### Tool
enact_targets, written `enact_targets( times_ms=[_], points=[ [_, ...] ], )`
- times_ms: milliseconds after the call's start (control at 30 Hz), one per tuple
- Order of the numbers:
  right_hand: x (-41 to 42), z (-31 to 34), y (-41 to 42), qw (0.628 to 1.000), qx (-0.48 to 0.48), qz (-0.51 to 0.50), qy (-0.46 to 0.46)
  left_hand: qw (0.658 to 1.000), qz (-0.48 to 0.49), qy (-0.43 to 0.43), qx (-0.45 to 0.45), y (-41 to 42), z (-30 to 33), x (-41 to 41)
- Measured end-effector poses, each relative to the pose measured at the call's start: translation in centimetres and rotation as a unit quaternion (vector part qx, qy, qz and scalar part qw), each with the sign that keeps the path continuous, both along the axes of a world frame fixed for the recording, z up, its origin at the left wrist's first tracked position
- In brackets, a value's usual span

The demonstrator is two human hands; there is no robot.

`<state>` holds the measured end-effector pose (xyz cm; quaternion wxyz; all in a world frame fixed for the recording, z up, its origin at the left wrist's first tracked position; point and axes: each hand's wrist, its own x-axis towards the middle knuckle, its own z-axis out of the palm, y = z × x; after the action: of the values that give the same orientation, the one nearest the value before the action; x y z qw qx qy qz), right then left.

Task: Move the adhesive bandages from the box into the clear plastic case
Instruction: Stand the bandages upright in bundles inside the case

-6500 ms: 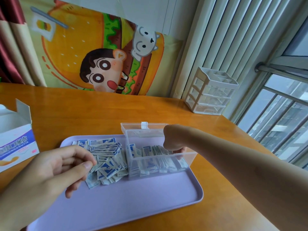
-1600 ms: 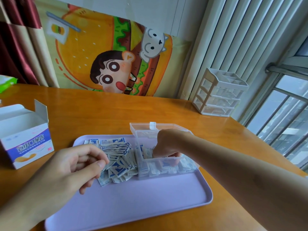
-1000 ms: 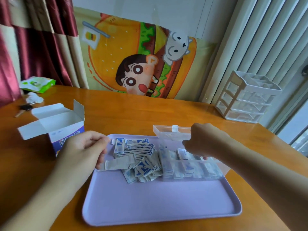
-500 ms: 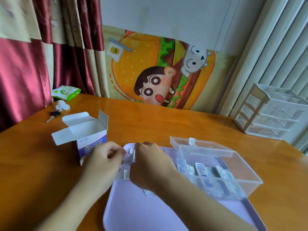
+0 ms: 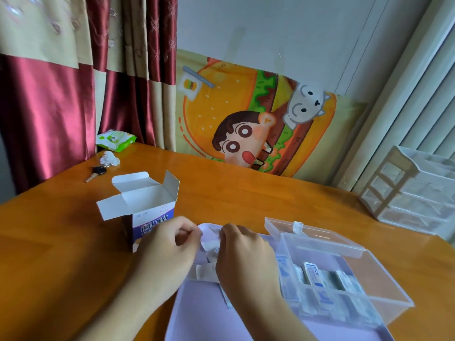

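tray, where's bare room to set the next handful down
The near strip of the lavender tray, bordered by its front rim and the clear case, is bare. Bare tabletop lies behind the tray, beyond the box. Crowded: the far left corner, where both hands work loose bandages.

An orange-brown wooden table fills the lower part of the frame. On it, at lower centre and right, lies a lilac tray. Just left of the tray stands an opened bandage box, its flaps up. Toward the upper left, near the curtain, lie a green wipes packet, a crumpled white tissue and a key with a dark head. At the right edge stands a white drawer organiser.
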<state>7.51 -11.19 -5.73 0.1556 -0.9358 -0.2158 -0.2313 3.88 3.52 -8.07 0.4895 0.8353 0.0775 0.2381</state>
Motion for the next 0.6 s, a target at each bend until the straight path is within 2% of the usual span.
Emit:
enact_targets(
  times_ms=[33,100,200,267,400,500,533,600],
  points=[
    [-0.4,-0.1,-0.3,0.998,0.035,0.005,-0.042,0.999,-0.012,-0.015,0.032,-0.1,0.1,-0.2],
    [-1.4,0.2,-0.6,0.993,0.111,-0.004,-0.050,0.989,-0.060,-0.047,0.123,-0.2,0.1,-0.6],
    [-2.1,2.4,-0.3,0.969,0.237,0.003,0.064,0.974,-0.123,-0.064,0.180,-0.8,0.4,-0.9],
    [-1.9,3.7,-0.4,0.950,0.287,0.038,0.120,0.974,-0.117,-0.065,0.181,-1.1,0.5,-1.0],
    [-1.7,5.4,-0.7,0.927,0.292,0.115,0.207,0.987,-0.112,-0.063,0.099,-1.4,1.3,-1.5],
    [-0.5,6.4,-1.6,0.903,0.312,0.102,0.275,0.994,-0.096,-0.041,0.036,-1.4,1.6,-1.2],
    [0.4,6.6,-1.9,0.911,0.308,0.081,0.261,0.995,-0.093,-0.031,-0.022,-1.5,1.7,-1.1],
    [2.0,6.6,-2.2,0.957,0.199,0.020,0.210,0.987,-0.086,0.005,-0.137,-1.5,2.1,-1.0]
  ],
)
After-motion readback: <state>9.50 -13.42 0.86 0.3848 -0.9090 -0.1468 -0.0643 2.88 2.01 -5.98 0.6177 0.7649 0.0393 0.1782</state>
